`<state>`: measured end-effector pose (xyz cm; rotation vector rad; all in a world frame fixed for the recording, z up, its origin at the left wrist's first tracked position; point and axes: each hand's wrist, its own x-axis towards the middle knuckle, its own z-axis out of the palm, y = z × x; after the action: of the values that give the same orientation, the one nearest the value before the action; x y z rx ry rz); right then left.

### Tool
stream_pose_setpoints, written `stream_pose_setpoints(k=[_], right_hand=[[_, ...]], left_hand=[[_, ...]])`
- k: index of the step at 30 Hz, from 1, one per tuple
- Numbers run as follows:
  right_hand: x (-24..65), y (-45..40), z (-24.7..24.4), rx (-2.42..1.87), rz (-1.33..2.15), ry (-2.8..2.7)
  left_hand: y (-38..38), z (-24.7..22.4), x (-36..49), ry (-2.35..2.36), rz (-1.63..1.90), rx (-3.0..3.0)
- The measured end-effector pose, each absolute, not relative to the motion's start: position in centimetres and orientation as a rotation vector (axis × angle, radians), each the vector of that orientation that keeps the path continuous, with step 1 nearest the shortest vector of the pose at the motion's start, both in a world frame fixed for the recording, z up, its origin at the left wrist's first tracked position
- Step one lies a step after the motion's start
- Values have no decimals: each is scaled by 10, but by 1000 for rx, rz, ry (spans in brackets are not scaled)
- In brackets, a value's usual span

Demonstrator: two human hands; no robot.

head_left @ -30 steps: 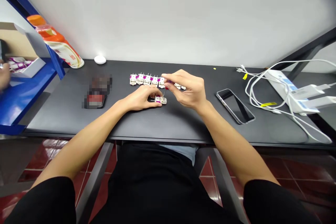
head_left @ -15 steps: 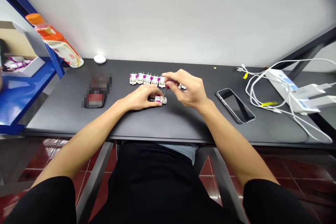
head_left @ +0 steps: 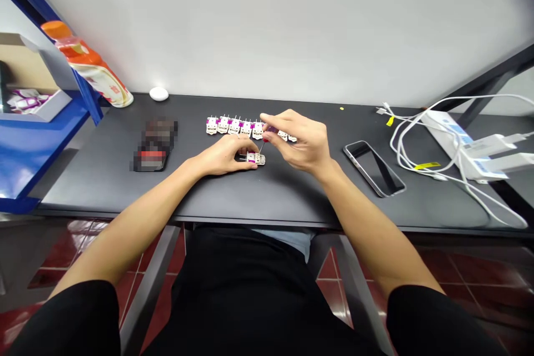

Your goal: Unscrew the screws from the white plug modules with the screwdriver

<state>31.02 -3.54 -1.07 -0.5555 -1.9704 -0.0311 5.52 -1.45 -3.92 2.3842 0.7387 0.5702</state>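
My left hand (head_left: pixel 227 154) lies low on the dark table, thumb and fingers closed on a small white-and-purple plastic part (head_left: pixel 256 159) with thin metal pins. Over that part, a screwdriver (head_left: pixel 265 139) stands tilted, its thin shaft reaching down to the part and its reddish handle partly hidden. My right hand (head_left: pixel 301 142) pinches the handle between thumb and fingers. Just behind both hands, several similar white-and-purple parts (head_left: pixel 234 125) stand in a row with pins pointing up. My right hand covers some of that row.
A phone (head_left: pixel 374 169) lies to the right, near a power strip (head_left: pixel 453 136) and tangled white cables (head_left: pixel 400 144). On the left are a blurred-out dark object (head_left: pixel 156 142), a white oval object (head_left: pixel 158 94), an orange-capped bottle (head_left: pixel 89 67) and an open box (head_left: pixel 45 108) on a blue shelf (head_left: pixel 29 147).
The fingers of my right hand have shifted slightly around the screwdriver, showing more of its handle. My left hand and the part in it have stayed in place.
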Motion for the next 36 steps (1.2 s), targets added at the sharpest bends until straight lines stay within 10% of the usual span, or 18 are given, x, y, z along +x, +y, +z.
stream_pose_setpoints(k=[36], right_hand=[[316, -39, -2, -573, 49, -2085]], left_hand=[[-15, -39, 55, 715, 592, 2369]])
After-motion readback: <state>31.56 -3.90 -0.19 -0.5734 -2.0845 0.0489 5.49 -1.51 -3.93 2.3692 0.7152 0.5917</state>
